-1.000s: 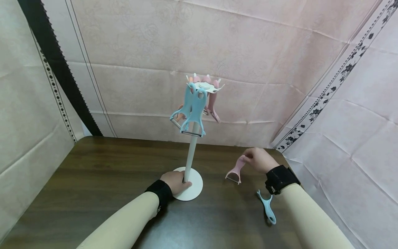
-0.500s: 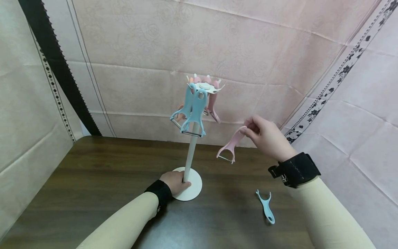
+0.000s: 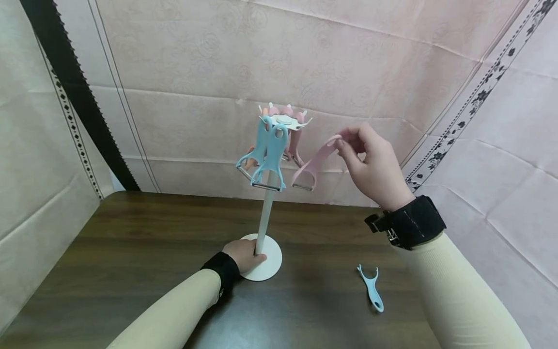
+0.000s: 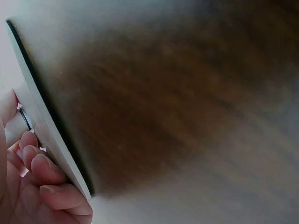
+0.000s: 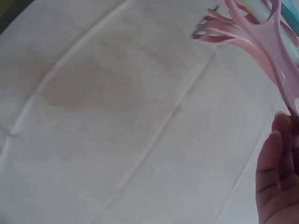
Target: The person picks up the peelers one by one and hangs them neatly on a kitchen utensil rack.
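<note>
A white stand point(image 3: 267, 213) with a round base and a ring of hooks on top rises from the table. My left hand point(image 3: 243, 255) grips the pole low down, its fingers lying on the base point(image 4: 58, 140). Two light-blue peelers point(image 3: 274, 155) hang on the near side, with pink peelers point(image 3: 295, 145) and an orange one point(image 3: 250, 160) behind, partly hidden. To the right of the hooks, my right hand point(image 3: 370, 162) pinches a pink peeler point(image 3: 317, 162) by its handle end, blade downward. That peeler point(image 5: 271, 42) also shows in the right wrist view, apart from the hooks.
Another light-blue peeler point(image 3: 372, 290) lies on the brown wooden table point(image 3: 144, 271) at the right, its handle end toward me. Patterned cloth point(image 3: 196, 58) stands behind the table and along both sides.
My right hand has lifted the pink peeler from low above the table up to near the hanging peelers. The left hand has stayed on the stand.
</note>
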